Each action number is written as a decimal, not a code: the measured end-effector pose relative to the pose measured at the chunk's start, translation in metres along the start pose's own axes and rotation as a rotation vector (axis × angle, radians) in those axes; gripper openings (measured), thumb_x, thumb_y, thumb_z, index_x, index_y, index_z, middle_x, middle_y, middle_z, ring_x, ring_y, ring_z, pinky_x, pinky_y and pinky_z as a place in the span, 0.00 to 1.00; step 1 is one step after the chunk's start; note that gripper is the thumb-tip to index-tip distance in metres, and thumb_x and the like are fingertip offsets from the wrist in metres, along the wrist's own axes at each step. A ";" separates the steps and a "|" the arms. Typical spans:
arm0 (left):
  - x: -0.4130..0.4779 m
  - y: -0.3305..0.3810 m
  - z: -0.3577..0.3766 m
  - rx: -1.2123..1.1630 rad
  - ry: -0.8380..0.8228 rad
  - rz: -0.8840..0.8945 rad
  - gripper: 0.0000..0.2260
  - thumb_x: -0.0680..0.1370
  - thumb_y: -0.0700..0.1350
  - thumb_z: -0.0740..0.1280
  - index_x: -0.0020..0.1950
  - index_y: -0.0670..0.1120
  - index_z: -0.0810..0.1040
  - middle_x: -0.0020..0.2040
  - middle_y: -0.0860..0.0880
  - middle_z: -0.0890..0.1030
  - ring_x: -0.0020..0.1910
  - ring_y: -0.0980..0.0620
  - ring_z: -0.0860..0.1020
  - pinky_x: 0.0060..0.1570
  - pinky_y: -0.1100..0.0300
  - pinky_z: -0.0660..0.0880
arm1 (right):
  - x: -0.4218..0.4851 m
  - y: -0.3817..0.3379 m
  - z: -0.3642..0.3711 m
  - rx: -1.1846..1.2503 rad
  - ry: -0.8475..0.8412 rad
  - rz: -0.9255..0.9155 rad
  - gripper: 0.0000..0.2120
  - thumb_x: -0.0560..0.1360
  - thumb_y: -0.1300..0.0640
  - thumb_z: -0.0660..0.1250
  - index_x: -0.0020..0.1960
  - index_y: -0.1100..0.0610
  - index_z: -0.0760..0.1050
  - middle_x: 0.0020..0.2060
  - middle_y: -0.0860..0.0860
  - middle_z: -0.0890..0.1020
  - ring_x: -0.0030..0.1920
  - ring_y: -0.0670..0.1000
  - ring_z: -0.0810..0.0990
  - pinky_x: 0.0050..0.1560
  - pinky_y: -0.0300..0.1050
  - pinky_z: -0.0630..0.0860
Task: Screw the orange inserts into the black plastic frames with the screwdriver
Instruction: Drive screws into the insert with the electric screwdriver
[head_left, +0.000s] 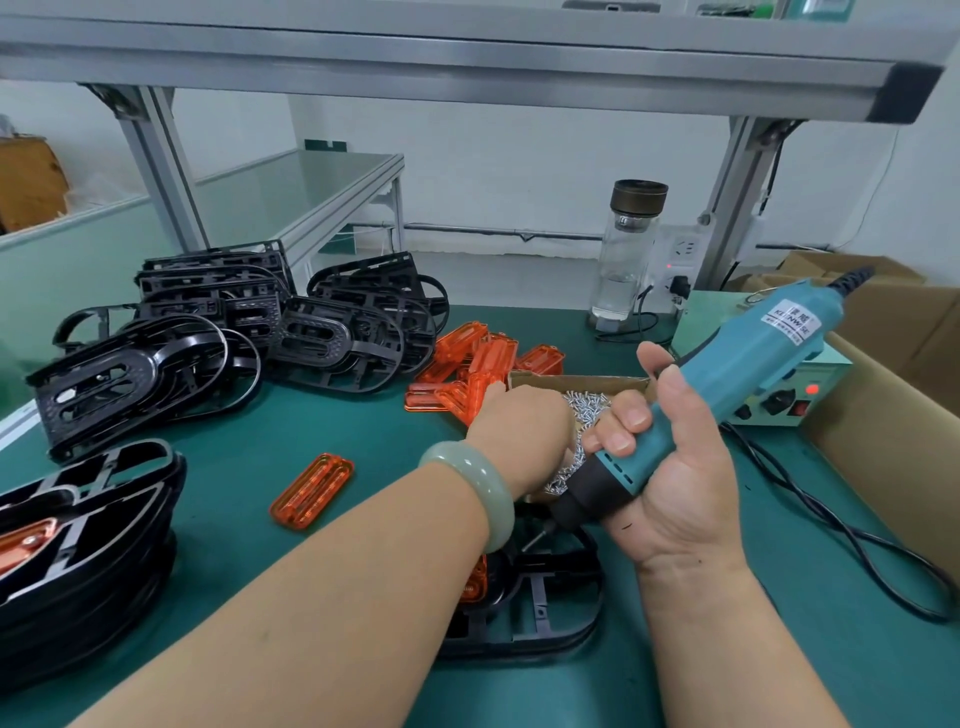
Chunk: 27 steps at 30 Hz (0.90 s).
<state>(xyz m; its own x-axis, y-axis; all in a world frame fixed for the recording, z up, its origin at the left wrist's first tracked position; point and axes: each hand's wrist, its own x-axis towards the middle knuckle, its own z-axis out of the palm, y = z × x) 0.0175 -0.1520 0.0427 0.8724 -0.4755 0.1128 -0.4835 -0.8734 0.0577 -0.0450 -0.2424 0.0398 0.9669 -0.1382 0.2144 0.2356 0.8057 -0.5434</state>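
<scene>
R grip (675, 483) is wrapping tight round the screwdriver (753, 364), bit pointing down at the black frame (545, 587) lying on the counter (322, 415), w/ an orange insert (475, 571) sitting at its left end. L grip (519, 421) is dipping into the screw box (582, 383); fingers hidden, can't tell if it's pinching anything. Prob. best: taking one screw only, seating it square on the bit, keeping the driver upright over the hole.
</scene>
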 end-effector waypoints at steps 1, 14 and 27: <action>0.000 0.000 0.000 -0.046 0.012 -0.001 0.09 0.75 0.42 0.63 0.35 0.51 0.70 0.32 0.52 0.69 0.38 0.47 0.69 0.43 0.57 0.62 | 0.000 0.000 0.000 0.004 -0.001 0.001 0.10 0.73 0.53 0.62 0.53 0.52 0.74 0.25 0.46 0.71 0.23 0.43 0.70 0.29 0.34 0.71; 0.000 0.002 -0.014 -0.459 0.069 -0.041 0.14 0.76 0.38 0.62 0.55 0.51 0.82 0.51 0.48 0.83 0.51 0.49 0.78 0.44 0.64 0.68 | 0.000 -0.002 0.001 -0.021 0.019 -0.035 0.10 0.73 0.53 0.61 0.52 0.53 0.74 0.25 0.46 0.70 0.23 0.43 0.70 0.30 0.35 0.71; 0.000 -0.004 -0.011 -1.042 0.175 -0.240 0.06 0.73 0.39 0.70 0.46 0.50 0.81 0.38 0.50 0.83 0.39 0.47 0.82 0.42 0.58 0.80 | 0.000 -0.002 0.000 -0.001 0.026 -0.024 0.10 0.73 0.53 0.62 0.52 0.53 0.74 0.25 0.46 0.71 0.23 0.43 0.70 0.31 0.35 0.71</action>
<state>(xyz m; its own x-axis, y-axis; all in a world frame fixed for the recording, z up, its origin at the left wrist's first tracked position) 0.0192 -0.1472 0.0533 0.9701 -0.2101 0.1218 -0.1965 -0.3838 0.9023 -0.0454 -0.2440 0.0404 0.9632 -0.1726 0.2060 0.2589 0.8011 -0.5396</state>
